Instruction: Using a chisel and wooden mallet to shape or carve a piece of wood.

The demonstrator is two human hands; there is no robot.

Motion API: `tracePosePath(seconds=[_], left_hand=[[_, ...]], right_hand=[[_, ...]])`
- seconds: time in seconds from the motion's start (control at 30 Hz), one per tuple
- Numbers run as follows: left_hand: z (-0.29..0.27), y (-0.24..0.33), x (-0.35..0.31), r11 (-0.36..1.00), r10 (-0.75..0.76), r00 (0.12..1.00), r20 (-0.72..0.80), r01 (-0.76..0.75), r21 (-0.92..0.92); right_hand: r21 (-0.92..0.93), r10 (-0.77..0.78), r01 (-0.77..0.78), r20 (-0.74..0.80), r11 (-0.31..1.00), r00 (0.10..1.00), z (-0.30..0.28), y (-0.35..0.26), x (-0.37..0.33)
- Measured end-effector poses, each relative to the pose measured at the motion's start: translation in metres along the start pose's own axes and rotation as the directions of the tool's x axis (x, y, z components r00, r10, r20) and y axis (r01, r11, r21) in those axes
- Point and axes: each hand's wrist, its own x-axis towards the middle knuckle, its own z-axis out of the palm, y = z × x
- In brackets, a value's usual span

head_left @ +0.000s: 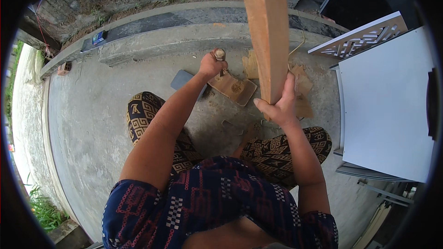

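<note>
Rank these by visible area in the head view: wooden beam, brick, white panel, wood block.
1. White panel
2. Wooden beam, likely enlarged by nearness to the camera
3. Wood block
4. Brick

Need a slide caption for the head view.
Left hand holds a chisel-like tool at a wooden block; right hand grips a thick wooden beam.

A grey concrete floor (92, 124) carries everything here, spreading from the left of the frame across its centre. Above centre lies a wooden board (223, 84), slanted down to the right, with a rough hollow. A flat grey piece (181, 79) sits just left of it, brown scraps (302, 106) to its right; a reddish brick (64, 68) stands upper left.
</note>
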Motion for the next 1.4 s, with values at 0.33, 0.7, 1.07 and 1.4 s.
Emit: tracePosePath(seconds=[0.33,0.7,1.07,1.4], left_hand=[[0.007,0.012,-0.002,0.993,-0.116,0.991,0.068,0.115,0.013],[0.005,-0.015,0.005,0.959,0.154,0.985,-0.08,-0.129,0.251],[0.003,-0.007,-0.002,0.948,0.16,0.986,-0.053,-0.138,0.288],[0.008,-0.019,0.004,0.974,0.123,0.992,-0.031,-0.115,0.193]], right_hand=[[-0.316,0.161,-0.097,0.181,0.944,0.97,0.019,0.023,-0.004],[-0.483,0.403,-0.236,0.277,0.843,0.872,0.025,0.025,-0.005],[-0.598,0.455,-0.202,0.307,0.776,0.836,0.03,0.033,-0.007],[-0.576,0.431,-0.232,0.235,0.784,0.872,0.031,0.03,-0.009]])
